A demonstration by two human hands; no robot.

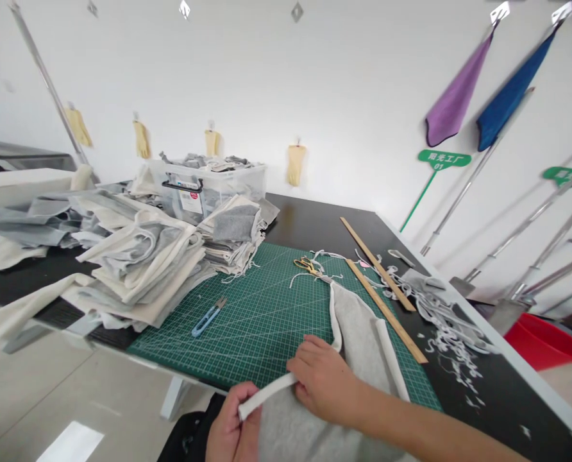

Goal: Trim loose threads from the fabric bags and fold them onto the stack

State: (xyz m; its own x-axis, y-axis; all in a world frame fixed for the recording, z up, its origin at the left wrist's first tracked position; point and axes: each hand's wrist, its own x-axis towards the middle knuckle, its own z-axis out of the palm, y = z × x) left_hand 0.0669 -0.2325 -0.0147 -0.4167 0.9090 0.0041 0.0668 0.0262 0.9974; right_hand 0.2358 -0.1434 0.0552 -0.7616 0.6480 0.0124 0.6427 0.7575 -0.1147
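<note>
A grey fabric piece with a white bound edge (363,327) lies partly on the green cutting mat (261,301) and hangs over the near edge toward me. My left hand (235,420) pinches one end of the white edging at the lower middle. Farther along the same edging, my right hand (319,378) is closed, its fingers wrapped over the strip. Between both hands a short length of edging is stretched. Gold-handled scissors (310,265) rest beyond the fabric, their blades partly hidden. Blue thread snips (209,317) lie on the mat to the left.
Stacks of grey and cream fabric (142,263) cover the table's left side. Behind them stands a clear plastic bin (228,183) of cloth. Two wooden rulers (386,311) lie to the right, beside white scraps (452,327). A red basin (548,340) sits off the table's right edge.
</note>
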